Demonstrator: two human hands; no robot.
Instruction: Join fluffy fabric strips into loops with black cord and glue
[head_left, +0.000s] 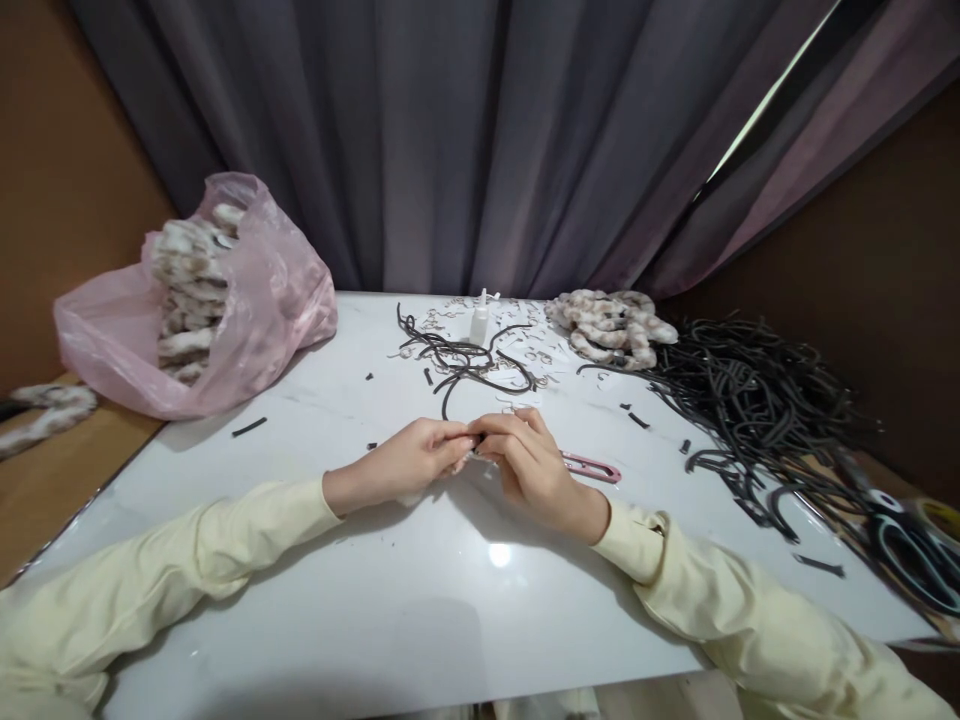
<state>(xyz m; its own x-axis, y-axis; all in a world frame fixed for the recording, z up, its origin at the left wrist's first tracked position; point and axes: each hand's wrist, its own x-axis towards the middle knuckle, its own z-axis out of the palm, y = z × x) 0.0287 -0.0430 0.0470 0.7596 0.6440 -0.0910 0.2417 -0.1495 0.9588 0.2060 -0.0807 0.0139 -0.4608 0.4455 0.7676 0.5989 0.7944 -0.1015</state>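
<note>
Pinching a small dark piece (478,441) with left hand (420,455) and right hand (529,465), holding it between both hands' fingertips (hiding its long axis).

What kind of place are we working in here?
Probably a small craft workspace, perhaps at home: a heap of black cords, a pink plastic bag holding fluffy pieces, and large scissors surround the white table.
</note>
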